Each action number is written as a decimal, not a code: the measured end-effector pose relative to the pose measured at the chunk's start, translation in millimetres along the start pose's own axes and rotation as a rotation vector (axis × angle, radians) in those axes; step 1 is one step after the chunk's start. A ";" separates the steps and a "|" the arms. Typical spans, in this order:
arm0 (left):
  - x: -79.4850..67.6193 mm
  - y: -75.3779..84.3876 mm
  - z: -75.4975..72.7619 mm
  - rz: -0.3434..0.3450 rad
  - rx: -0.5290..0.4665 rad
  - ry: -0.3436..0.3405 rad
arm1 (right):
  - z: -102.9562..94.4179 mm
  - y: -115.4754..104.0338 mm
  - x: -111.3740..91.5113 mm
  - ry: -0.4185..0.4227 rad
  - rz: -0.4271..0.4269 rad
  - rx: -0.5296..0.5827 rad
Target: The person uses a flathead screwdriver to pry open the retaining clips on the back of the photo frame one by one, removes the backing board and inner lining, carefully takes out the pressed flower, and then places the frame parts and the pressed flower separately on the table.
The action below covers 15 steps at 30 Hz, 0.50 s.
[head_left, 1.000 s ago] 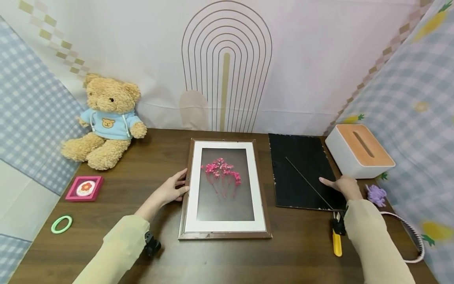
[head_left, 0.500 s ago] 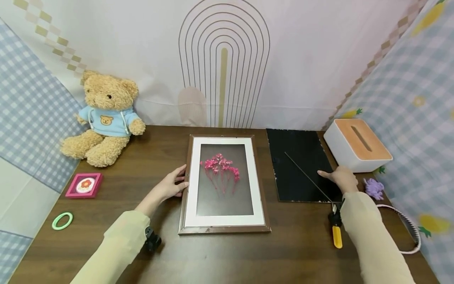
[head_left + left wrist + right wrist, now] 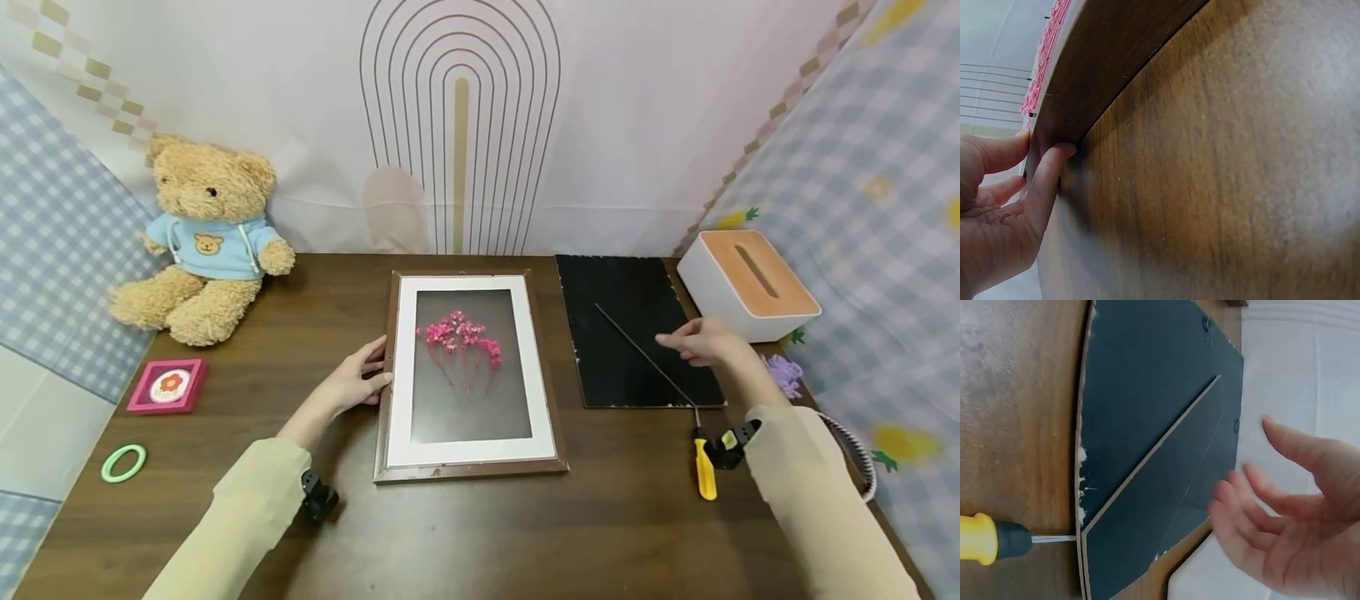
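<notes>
On the brown table, centre: framed flower picture, lying face up. My left hand touches its left side, fingertips slightly apart. My right hand holds nothing above the black backing board, fingers loosely bent. Judgement: picture stiff, fairly weighty, front likely fragile; best held by both long rims. Board probably light, rigid; take by edges.

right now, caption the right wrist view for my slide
Right hand near a black board, yellow-handled screwdriver at the board's edge.
</notes>
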<state>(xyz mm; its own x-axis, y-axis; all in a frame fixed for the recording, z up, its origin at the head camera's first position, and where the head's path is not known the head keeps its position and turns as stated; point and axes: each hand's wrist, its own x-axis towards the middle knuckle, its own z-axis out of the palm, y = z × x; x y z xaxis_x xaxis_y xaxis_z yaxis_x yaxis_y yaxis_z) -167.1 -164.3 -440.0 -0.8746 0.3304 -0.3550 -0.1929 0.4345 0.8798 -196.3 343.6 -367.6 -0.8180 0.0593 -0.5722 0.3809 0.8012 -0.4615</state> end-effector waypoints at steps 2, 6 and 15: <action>0.7 -0.5 -0.3 0.001 -0.008 -0.001 | 5.0 3.7 -5.2 -0.093 0.037 -0.047; 0.7 -0.9 -0.8 0.002 -0.015 -0.002 | 17.0 26.3 -12.2 -0.225 0.166 -0.099; 0.7 -0.5 -2.4 -0.005 -0.036 0.006 | 29.4 56.3 -19.4 -0.429 0.232 -0.169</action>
<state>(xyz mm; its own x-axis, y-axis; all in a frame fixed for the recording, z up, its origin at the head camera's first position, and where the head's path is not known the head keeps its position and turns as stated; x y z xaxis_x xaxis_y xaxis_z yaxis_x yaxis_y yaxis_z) -168.7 -166.4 -440.0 -0.8761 0.3236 -0.3574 -0.2128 0.4057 0.8889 -146.4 370.1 -402.4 -0.4562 0.0258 -0.8895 0.4278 0.8829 -0.1938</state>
